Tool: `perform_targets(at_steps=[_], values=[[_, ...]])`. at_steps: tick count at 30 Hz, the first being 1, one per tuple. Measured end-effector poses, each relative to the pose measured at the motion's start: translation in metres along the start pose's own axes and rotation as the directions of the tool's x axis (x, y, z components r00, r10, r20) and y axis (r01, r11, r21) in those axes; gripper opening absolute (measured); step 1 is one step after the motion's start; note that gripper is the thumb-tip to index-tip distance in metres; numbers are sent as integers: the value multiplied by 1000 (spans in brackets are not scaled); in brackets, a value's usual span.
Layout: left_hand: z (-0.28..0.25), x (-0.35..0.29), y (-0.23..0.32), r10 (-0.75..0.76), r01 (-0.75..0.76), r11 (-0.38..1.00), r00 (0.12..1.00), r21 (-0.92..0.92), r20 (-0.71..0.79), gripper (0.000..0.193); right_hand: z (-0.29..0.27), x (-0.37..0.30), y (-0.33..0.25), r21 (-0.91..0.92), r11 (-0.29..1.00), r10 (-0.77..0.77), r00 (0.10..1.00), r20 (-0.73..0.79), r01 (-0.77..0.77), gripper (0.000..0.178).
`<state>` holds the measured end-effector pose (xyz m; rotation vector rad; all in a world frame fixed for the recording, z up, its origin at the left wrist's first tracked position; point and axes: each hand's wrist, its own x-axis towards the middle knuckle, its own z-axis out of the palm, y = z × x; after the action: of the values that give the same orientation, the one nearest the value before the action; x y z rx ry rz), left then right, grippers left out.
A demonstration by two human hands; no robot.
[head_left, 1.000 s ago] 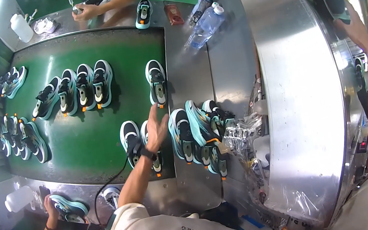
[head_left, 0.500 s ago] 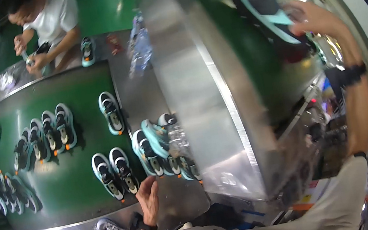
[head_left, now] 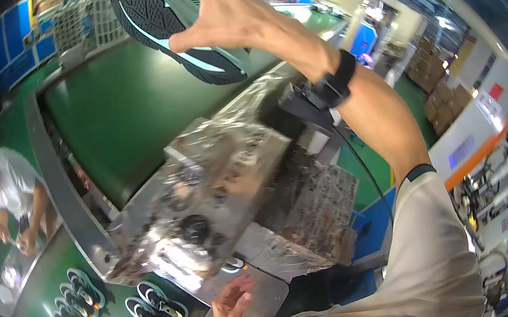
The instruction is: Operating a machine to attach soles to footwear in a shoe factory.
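High at the top of the head view, my right hand [head_left: 223,12] is closed around a sneaker [head_left: 142,12], with its black patterned sole and pale teal stripe facing me. The sneaker's upper end is cut off by the picture edge. Below it runs a raised green belt [head_left: 120,120]. My left hand [head_left: 229,312] is low, its fingers apart and nothing in them, over the metal edge of the lower green table. Just beyond its fingers part of another sneaker [head_left: 234,264] shows. A pair of black, white and teal sneakers [head_left: 156,307] stands to its left.
A machine wrapped in clear film [head_left: 207,200] stands between my hands, with a metal frame [head_left: 69,196] beside it. More sneakers [head_left: 77,299] line the lower green table. At the far left a person [head_left: 14,192] in white works with both hands. Stacked cartons [head_left: 435,78] stand at the right.
The view has swung up and to the right. My right hand still holds the sneaker, now at the top middle, above the raised belt. My left hand remains low with its fingers apart.
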<state>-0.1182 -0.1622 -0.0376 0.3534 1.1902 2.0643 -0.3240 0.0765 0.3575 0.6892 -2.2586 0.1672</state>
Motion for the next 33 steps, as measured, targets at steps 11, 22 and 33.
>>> perform_targets(at_steps=[11, 22, 33], values=[[276, 71, 14, 471, -453, 874, 709, -173, 524, 120, -196, -323, -146, -486, 732, 433, 877, -209, -478, 98], [487, -58, -167, -348, 362, 916, 509, 171, 787, 38, -340, -655, -345, 644, 300, 874, -68, -481, -704, 75], [701, -135, -427, -569, -309, 764, 91, 567, 817, 65, -425, -811, -570, 580, 220, 81, -578, -812, -784, 61]])
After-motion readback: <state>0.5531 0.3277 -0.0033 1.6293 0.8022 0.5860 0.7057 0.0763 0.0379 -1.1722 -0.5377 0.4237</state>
